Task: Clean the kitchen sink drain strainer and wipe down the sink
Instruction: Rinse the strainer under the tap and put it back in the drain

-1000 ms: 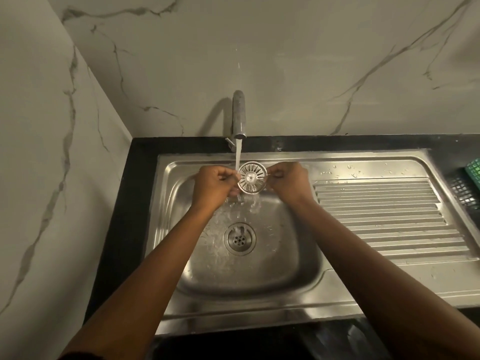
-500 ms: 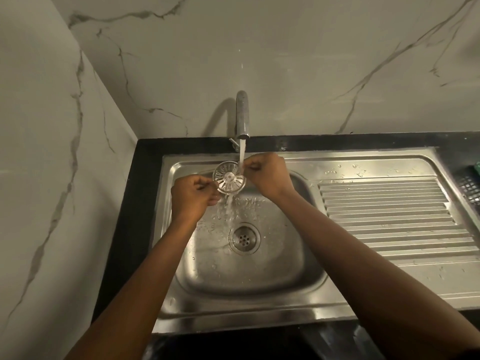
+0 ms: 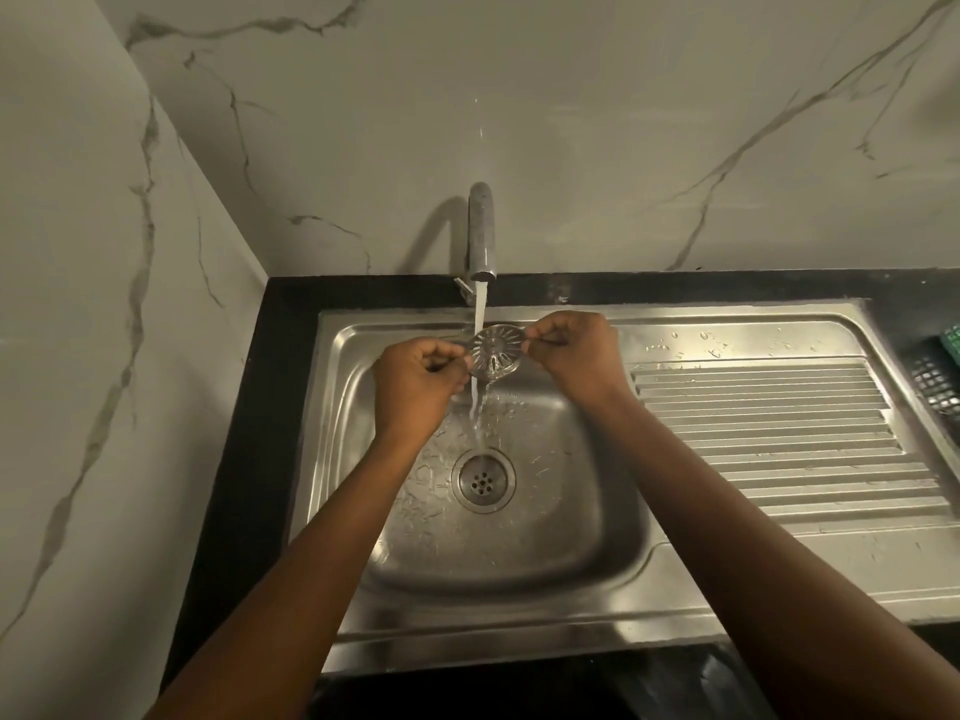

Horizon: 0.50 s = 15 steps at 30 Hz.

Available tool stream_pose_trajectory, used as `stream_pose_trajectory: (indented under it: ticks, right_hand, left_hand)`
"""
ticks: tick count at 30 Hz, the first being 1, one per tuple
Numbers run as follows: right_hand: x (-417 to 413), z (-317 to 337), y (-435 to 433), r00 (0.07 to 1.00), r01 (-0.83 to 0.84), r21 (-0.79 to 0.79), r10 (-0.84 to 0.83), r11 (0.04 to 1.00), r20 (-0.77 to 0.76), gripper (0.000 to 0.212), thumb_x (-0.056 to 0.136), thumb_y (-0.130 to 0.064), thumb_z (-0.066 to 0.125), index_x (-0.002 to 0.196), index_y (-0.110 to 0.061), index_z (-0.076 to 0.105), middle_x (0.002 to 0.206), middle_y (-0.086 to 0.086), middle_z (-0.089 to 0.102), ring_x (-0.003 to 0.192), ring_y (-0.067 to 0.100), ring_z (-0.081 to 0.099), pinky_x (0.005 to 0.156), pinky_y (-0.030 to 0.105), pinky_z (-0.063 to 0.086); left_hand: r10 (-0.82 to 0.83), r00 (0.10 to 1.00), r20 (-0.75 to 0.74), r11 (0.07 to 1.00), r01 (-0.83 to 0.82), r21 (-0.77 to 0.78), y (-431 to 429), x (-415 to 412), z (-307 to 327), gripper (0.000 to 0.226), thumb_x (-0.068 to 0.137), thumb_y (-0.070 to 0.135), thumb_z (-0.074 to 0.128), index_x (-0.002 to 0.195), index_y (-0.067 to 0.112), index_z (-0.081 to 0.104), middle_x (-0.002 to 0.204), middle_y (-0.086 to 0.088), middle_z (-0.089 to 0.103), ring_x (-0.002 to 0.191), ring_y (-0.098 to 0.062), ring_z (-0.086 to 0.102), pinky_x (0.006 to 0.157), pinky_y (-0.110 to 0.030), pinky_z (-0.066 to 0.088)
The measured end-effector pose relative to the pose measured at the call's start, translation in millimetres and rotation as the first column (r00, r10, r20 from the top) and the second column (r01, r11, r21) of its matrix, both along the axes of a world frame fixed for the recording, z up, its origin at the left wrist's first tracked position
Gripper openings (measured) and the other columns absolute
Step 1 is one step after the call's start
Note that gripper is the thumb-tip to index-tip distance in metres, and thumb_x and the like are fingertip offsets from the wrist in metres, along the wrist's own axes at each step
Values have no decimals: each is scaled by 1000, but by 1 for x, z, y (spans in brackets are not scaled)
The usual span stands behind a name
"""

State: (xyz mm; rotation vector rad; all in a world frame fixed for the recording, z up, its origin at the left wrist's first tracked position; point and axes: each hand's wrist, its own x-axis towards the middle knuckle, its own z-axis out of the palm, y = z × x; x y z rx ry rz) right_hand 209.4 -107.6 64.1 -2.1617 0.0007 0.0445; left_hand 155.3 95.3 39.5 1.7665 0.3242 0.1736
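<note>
A round metal drain strainer with slots hangs under the running tap, above the steel sink basin. My left hand pinches its left rim and my right hand pinches its right rim, fingers curled. Water streams past the strainer's left side and falls into the open drain at the basin's middle.
A ribbed steel draining board stretches to the right of the basin. A black rack with a green item sits at the far right edge. Black counter borders the sink; marble walls stand behind and to the left.
Both hands carried the strainer left of the stream and then back to the right under it, turning it a little. The grip on both rims stayed the same.
</note>
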Motion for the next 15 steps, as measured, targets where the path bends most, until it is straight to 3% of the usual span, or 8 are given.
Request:
stream_pose_trajectory:
  ticks: [9,15]
  right_hand:
    - [10,4,32,991,-114,-26,115,993,63,15,89,-8,78,99,-17,83,94,-9,81,76,-11,70,73,0,50]
    - [14,0,34,988,-151,-40,152,988,23,15,88,-7,80,99,-16,84,88,-16,76,69,-18,65,65,-5,45]
  left_hand:
    - [110,994,14,993,-109,-46,20,-12,-6,16,91,12,82,88,27,79,80,3,83,67,-21,81,68,-38,69]
    - [124,992,-5,992,-124,-39,20,-12,-6,11,92,16,81,91,26,80,79,2,82,64,-21,80,63,-34,67]
